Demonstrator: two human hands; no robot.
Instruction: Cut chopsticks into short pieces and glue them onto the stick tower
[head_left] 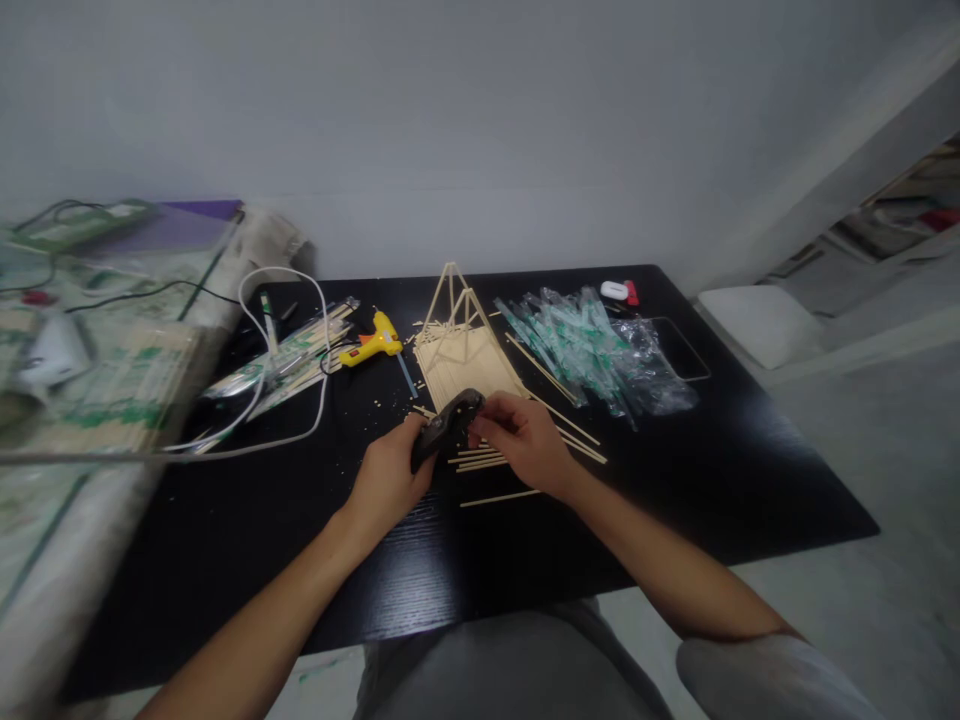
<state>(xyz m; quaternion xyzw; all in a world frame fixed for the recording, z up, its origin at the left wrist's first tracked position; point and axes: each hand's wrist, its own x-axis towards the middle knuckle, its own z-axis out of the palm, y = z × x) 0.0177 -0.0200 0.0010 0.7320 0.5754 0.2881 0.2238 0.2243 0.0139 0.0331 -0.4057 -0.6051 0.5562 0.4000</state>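
Note:
My left hand [390,470] is wrapped round the handles of a dark cutting tool [448,424] held over the black table [225,520]. My right hand [525,437] is closed in a pinch at the tool's head, and what it holds is too small to make out. Loose wooden sticks [487,462] lie just under and beside both hands. Behind them stands a wooden stick model [461,345] with a flat base and a triangular frame.
A yellow glue gun [373,340] lies left of the model, with a white cable [289,330] looping past it. A pile of clear plastic wrappers [600,345] sits to the right. Cluttered packets and paper cover the left side [97,370].

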